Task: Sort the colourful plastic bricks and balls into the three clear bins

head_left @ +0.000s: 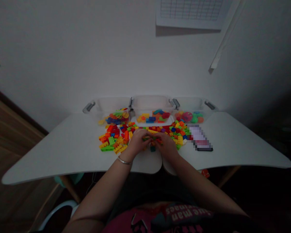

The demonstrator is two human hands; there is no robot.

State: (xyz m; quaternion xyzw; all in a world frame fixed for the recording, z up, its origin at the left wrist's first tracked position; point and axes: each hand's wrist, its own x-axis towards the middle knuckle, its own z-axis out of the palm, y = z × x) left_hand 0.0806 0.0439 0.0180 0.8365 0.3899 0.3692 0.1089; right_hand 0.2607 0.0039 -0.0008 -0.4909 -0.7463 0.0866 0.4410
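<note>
My left hand [140,140] and my right hand [165,144] meet over a pile of colourful toy building bricks [118,140] at the middle of the table. Both have their fingers curled, with the fingertips close together. Small bits of green and orange show between them, but whether these are held or lie in the pile behind is not clear. A dark teal brick [152,149] lies just below the fingertips. Yellow bricks [180,139] lie right of my right hand. The hands cover the centre of the pile.
Along the wall stand three clear plastic boxes: a left box [113,105], a middle box [152,103] and a right box [191,103], each with coloured pieces inside. A phone [200,138] lies right of the bricks on the white table [63,145]. A seam splits the tabletop's front edge.
</note>
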